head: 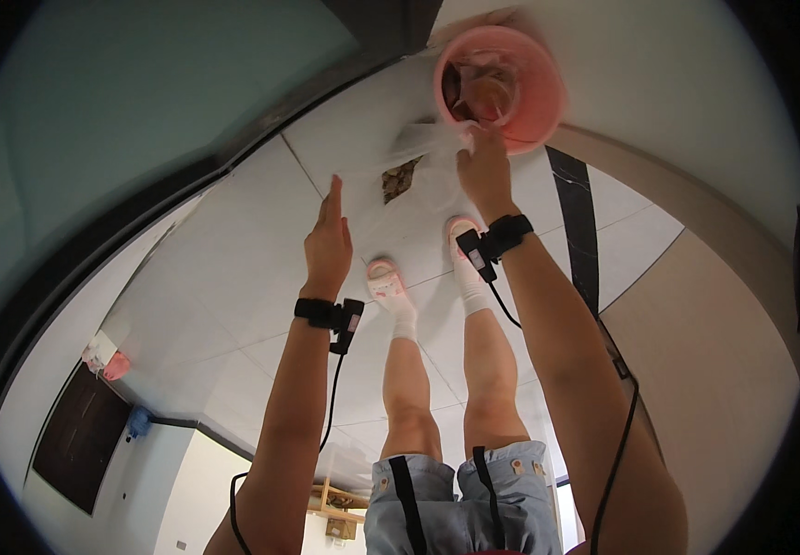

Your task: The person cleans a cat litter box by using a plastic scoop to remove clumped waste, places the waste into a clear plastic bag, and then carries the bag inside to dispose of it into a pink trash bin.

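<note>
My right hand [487, 166] is at the near rim of a pink plastic bin [542, 97], its fingers closed on bunched clear plastic film [410, 150]. The thin film stretches left towards my left hand [328, 246], whose fingers point straight up and away from me. Whether those fingertips pinch the film is unclear. Between the hands shows a mottled brown patch [401, 182]; I cannot tell if it lies in the film or on the floor. Inside the bin are crumpled wrapping [487, 69] and a round orange-brown item [489, 94].
Pale floor tiles [247, 277] run under my slippered feet, with a black strip [573, 215] at right. A dark-edged greenish panel [164, 90] rises at left. Black cables [336, 395] trail from both wrist devices. A dark door [82, 437] stands far left.
</note>
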Available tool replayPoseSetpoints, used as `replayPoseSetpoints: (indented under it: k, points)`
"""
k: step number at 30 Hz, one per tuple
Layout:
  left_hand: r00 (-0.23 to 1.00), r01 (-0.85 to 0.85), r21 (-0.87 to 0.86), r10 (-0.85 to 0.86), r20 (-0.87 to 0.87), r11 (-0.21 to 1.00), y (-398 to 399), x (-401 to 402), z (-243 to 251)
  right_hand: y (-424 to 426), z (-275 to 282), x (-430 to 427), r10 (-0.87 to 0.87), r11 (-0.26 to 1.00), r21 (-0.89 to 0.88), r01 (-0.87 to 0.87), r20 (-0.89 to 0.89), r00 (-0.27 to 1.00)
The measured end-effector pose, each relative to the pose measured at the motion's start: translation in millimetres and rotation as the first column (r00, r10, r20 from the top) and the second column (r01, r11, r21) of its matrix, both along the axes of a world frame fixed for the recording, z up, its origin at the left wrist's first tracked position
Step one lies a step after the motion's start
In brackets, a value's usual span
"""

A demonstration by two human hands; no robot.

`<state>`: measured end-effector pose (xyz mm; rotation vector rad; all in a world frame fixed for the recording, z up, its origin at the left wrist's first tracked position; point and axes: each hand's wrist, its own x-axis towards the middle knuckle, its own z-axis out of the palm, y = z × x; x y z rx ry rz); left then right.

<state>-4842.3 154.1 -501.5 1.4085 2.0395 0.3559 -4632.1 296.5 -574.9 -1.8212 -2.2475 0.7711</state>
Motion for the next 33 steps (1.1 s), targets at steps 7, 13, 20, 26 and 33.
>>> replayPoseSetpoints:
  k: [7,13,20,26,33]
  points:
    - [0.979,-0.164,-0.002,0.163,0.126,0.987,-3.2,16.4,6.7,92.6,-63.8,80.2,-0.138,0.973,-0.181,0.143,0.044,0.990]
    - [0.995,-0.072,0.039,0.075,-0.062,0.997,-19.6,51.5,-2.3,125.2,-118.5,96.7,0.073,0.988,-0.140,-0.063,0.066,0.995]
    - [0.991,-0.113,0.022,0.114,-0.065,0.993,-40.8,73.0,1.3,116.4,-75.3,97.2,0.024,0.998,-0.040,-0.042,-0.376,0.926]
    - [0.992,-0.124,0.026,0.125,-0.032,0.992,-34.5,89.9,4.9,94.6,17.4,127.4,-0.315,0.916,-0.356,0.183,-0.361,0.878]
    - [0.956,-0.235,-0.045,0.239,0.167,0.971,-18.1,88.6,14.7,51.5,108.9,81.9,-0.272,0.834,-0.512,-0.204,-0.704,0.656]
